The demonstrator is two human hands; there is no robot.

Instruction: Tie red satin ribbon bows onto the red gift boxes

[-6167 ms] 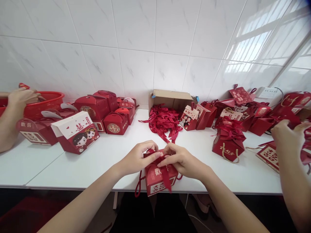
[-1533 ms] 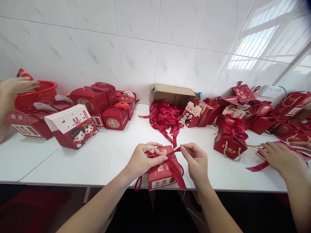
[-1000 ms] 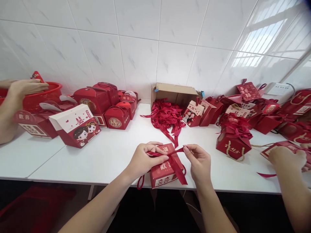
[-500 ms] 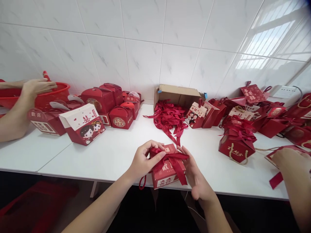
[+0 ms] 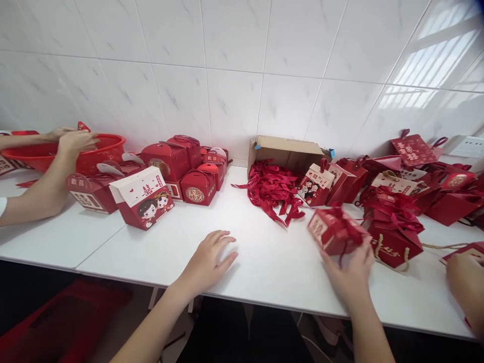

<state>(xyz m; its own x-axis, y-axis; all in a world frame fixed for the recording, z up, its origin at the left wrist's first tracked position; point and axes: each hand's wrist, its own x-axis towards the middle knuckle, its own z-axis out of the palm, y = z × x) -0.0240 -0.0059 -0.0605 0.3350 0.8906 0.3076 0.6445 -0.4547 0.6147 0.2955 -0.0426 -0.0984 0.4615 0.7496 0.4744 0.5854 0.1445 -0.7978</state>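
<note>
My right hand (image 5: 350, 275) grips a small red gift box (image 5: 329, 233) with a ribbon bow on top, holding it over the right part of the white table (image 5: 260, 267). The box is slightly smeared by motion. My left hand (image 5: 207, 262) holds nothing; its fingers are bent and apart above the table near the front edge. Just right of the held box stands a red box with gold rope handles (image 5: 397, 244) and a ribbon bow. A heap of red ribbons (image 5: 270, 189) spills from a cardboard box (image 5: 289, 145) behind my hands.
Left of the ribbons stand several red gift boxes (image 5: 196, 187) and a white-topped box with cartoon figures (image 5: 145, 201). A co-worker's hands (image 5: 75, 141) are at a red plastic basket (image 5: 109, 151). Another person's hand (image 5: 467, 280) is at the right edge, near more red boxes (image 5: 449, 206).
The bow-tied gift box has moved from between both hands to the right, carried by my right hand. My left hand has let go and moved left. The view has shifted slightly.
</note>
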